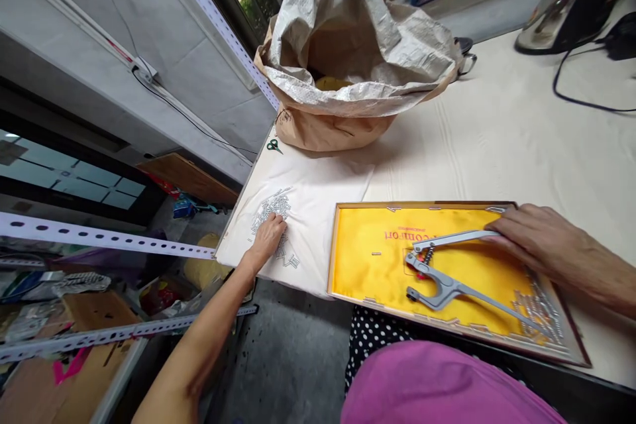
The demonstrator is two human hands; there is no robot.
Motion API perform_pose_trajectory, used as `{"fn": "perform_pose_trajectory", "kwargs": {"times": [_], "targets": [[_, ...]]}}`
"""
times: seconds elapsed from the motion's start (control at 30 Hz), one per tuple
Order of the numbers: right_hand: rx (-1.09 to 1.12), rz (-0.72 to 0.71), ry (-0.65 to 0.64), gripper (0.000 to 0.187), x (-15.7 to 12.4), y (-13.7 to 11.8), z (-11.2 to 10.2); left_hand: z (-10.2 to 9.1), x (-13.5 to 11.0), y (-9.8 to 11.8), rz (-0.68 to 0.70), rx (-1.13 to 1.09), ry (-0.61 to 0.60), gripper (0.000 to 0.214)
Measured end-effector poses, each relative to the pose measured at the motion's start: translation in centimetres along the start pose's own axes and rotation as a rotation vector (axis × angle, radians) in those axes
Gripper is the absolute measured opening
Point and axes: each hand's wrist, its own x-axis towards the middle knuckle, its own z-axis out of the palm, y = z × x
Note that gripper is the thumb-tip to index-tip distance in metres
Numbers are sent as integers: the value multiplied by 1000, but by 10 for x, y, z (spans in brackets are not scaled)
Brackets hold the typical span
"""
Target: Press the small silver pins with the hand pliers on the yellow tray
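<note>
My left hand (268,237) reaches down onto a loose pile of small silvery metal pieces (271,205) on the pale cloth. Its fingers are drawn together, with the tips hidden among the pieces. A shallow framed tray (332,252) lined with yellow cloth lies at the table's front edge. In it rest grey metal pliers (447,288), with a spring between the handles and a curved jaw. Over the upper handle and the tray's right rim, my right hand (539,238) is closed. More silvery pieces (539,308) gather in the tray's right corner.
Behind the pile stands a large open sack (338,126), with green-handled scissors (274,145) beside it. An electric kettle (561,6) with a black cord is at the back right. Perforated white metal bars (109,236) cross the left side above a cluttered floor.
</note>
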Motion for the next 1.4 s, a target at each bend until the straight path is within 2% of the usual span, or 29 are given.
{"fn": "perform_pose_trajectory", "kwargs": {"times": [0.17, 0.3, 0.43, 0.5, 0.6, 0.67, 0.73, 0.8, 0.87, 0.97, 1.2, 1.3, 1.4], "targets": [[-4, -11, -26, 25, 1, 0, 1, -7, 1, -12, 103, -30, -57, 23], [-4, -4, -3, 26, 1, -8, -2, -8, 2, -19, 112, -40, -103, 21], [-6, -7, 16, 33, 2, -19, -10, -9, 0, -19, 6, -171, 4, 18], [-34, -9, 32, 37, 6, -25, -16, -14, -2, -4, -95, -338, 134, 13], [-125, -26, 57, 40, 14, -34, -25, -28, -8, 49, -228, -743, 281, 17], [-166, -47, 62, 41, 21, -38, -28, -41, -16, 98, -197, -1058, 201, 29], [-191, -62, 61, 42, 27, -41, -28, -49, -25, 146, -114, -1237, 78, 33], [-199, -72, 61, 43, 31, -44, -26, -51, -30, 184, -46, -1305, 7, 34], [-201, -81, 60, 44, 34, -46, -23, -47, -31, 207, -23, -1302, -6, 33], [-197, -92, 60, 44, 37, -46, -19, -38, -28, 220, -18, -1250, 2, 30], [-162, -90, 63, 47, 44, -44, -13, -36, -27, 224, 14, -1121, -41, 21], [-136, -96, 58, 47, 47, -44, -11, -36, -26, 226, 12, -1087, -77, 20], [-101, -100, 46, 45, 47, -43, -7, -34, -24, 226, -18, -1129, -167, 19]]}}
